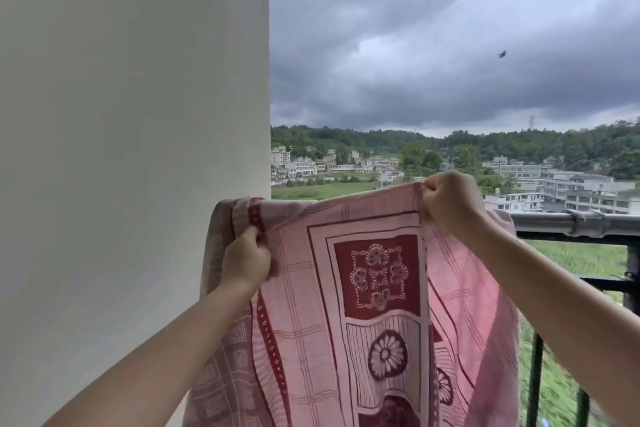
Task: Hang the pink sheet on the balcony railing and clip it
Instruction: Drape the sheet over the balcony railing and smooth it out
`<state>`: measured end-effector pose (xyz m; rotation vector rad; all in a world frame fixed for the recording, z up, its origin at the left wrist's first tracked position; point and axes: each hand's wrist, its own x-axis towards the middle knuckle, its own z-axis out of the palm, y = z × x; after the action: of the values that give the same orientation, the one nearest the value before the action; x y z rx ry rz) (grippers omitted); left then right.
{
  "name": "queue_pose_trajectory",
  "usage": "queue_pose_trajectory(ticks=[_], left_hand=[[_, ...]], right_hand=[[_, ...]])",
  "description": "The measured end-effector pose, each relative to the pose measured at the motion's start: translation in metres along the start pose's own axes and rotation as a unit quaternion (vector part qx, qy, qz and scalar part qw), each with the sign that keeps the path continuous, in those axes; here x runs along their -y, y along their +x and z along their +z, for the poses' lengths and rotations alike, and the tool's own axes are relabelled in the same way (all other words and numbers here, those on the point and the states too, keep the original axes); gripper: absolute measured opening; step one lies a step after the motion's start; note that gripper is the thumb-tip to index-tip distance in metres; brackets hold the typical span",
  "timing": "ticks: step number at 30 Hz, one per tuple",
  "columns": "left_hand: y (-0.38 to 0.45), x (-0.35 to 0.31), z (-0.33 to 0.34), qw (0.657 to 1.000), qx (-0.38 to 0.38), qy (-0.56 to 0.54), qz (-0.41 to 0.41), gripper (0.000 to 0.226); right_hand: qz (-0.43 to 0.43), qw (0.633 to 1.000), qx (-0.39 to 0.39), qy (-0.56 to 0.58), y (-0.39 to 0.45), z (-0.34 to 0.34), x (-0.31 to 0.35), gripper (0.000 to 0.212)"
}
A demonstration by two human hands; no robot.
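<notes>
You are holding the pink sheet (pixel 363 305) up in front of you with both hands, its patterned face hanging down toward you. Your left hand (pixel 246 258) is gripping the sheet's upper left part with fingers curled into the cloth, close to the white wall (pixel 131 114). Your right hand (pixel 450 199) is pinching the top edge in a closed fist, raised higher, just above the dark balcony railing (pixel 571 224). The sheet's right side is draping in front of the railing.
</notes>
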<state>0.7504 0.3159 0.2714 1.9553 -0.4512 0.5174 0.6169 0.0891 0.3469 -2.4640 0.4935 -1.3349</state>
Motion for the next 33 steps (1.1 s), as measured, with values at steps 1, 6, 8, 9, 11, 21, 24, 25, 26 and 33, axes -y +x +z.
queue_pose_trajectory(ticks=[1, 6, 8, 9, 11, 21, 24, 25, 26, 33], left_hand=[[0.006, -0.005, -0.006, 0.998, -0.056, 0.007, 0.041, 0.024], [0.066, -0.057, -0.036, 0.968, -0.189, 0.077, 0.149, 0.017], [0.1, -0.084, -0.043, 0.958, -0.199, 0.104, 0.179, 0.022], [0.118, -0.094, -0.045, 0.953, -0.196, 0.116, 0.199, 0.024], [0.153, -0.113, -0.043, 0.948, -0.189, 0.124, 0.226, 0.025], [0.144, -0.074, 0.075, 0.767, 0.512, 0.384, 0.037, 0.037], [0.127, -0.084, 0.061, 0.797, 0.478, 0.347, 0.13, 0.03], [0.123, -0.086, 0.056, 0.83, 0.417, 0.321, 0.184, 0.028], [0.117, -0.086, 0.05, 0.856, 0.379, 0.274, 0.221, 0.029], [0.057, -0.076, 0.028, 0.874, 0.322, 0.127, 0.342, 0.037]], right_hand=[[0.015, 0.999, -0.016, 0.039, 0.005, -0.001, 0.001, 0.03], [-0.005, 0.99, -0.105, 0.089, 0.045, -0.01, 0.03, 0.023], [-0.054, 0.992, -0.117, 0.011, 0.071, -0.015, 0.047, 0.022], [-0.079, 0.99, -0.109, -0.034, 0.085, -0.015, 0.053, 0.023], [-0.094, 0.991, -0.07, -0.065, 0.11, -0.016, 0.057, 0.038], [0.075, 0.794, 0.557, -0.233, 0.11, 0.066, -0.026, 0.027], [0.026, 0.794, 0.582, -0.171, 0.101, 0.064, -0.023, 0.019], [-0.005, 0.814, 0.562, -0.147, 0.1, 0.061, -0.017, 0.021], [-0.029, 0.832, 0.538, -0.134, 0.098, 0.058, -0.012, 0.024], [-0.168, 0.945, 0.275, -0.06, 0.078, 0.016, 0.009, 0.026]])
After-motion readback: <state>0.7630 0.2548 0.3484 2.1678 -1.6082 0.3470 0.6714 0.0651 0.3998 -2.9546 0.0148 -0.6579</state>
